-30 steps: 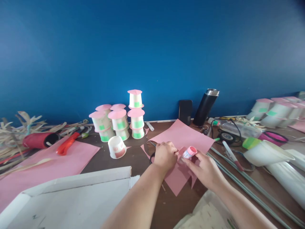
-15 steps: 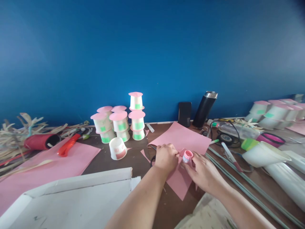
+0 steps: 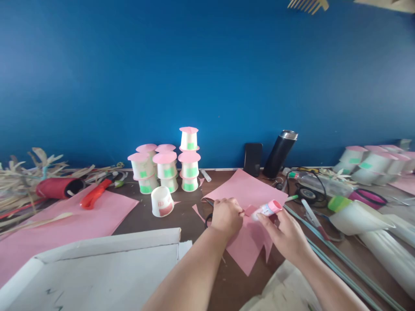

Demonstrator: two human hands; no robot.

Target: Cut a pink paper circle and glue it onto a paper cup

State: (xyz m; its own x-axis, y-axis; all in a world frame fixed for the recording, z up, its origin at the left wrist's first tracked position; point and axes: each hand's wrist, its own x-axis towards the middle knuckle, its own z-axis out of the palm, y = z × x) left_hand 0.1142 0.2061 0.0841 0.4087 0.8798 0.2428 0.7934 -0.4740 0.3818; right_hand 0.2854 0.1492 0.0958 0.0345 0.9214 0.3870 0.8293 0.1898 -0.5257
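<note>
Stacked cups [image 3: 168,171] capped pink; lone cup [image 3: 162,202] bare. Right hand [image 3: 288,231] grips glue stick [image 3: 267,208]; left hand [image 3: 226,218] pinches paper scrap [image 3: 250,210].

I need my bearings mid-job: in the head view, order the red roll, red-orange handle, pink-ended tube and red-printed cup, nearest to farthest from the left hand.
1. Pink-ended tube, right of the left hand, in the right hand.
2. Red-printed cup, left, in front of stacked cups.
3. Red-orange handle, farther left, over pink paper.
4. Red roll, leftmost.
</note>
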